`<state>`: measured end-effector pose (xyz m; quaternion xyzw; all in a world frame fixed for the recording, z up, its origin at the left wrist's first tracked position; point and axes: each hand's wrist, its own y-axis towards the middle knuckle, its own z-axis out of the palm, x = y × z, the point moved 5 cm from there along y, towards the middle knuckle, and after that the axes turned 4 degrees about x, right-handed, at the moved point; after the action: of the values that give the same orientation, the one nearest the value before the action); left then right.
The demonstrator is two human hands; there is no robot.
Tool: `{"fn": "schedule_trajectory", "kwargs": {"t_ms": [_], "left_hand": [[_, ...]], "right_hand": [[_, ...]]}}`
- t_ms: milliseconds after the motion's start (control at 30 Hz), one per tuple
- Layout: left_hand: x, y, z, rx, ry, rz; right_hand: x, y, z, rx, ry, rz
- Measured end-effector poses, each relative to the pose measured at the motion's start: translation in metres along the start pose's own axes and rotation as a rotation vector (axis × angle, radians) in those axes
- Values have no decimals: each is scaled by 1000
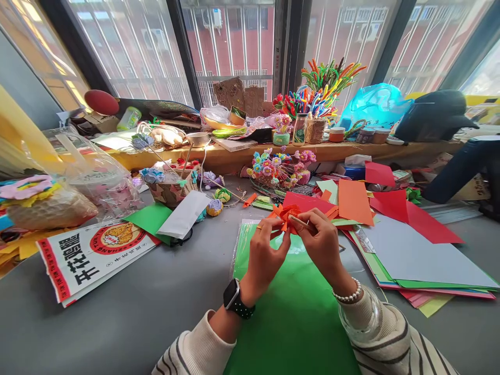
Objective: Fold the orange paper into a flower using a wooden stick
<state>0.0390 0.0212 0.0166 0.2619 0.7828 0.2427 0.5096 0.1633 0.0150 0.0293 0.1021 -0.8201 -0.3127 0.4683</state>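
A grey bench (172, 291) carries a green sheet (292, 312). Left of the sheet lies a printed bag (113, 260); right of it, stacked paper (422, 252).

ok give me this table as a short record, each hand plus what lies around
left hand: pinching a folded orange paper piece
right hand: holding a thin tan stick at that piece
beneath the hands: glossy green sheet on a grey table
left side: white-and-red printed paper packet
right side: stack of flat coloured paper sheets
beyond: bunch of small multicoloured flowers
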Motion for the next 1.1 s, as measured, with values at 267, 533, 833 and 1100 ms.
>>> {"fn": "schedule_trajectory", "kwargs": {"t_ms": [267,533,833,1100], "left_hand": [[-3,-2,-4,-90,134,141],[-9,-6,-3,-120,284,275],[-9,-9,-1,-88,335,336],[-10,-3,-9,-175,246,269]], "right_hand": [[2,-1,1,-27,-69,4],[1,-1,-2,-70,-146,-3],[2,0,-4,-87,-140,11],[3,2,1,55,9,-23]]}}
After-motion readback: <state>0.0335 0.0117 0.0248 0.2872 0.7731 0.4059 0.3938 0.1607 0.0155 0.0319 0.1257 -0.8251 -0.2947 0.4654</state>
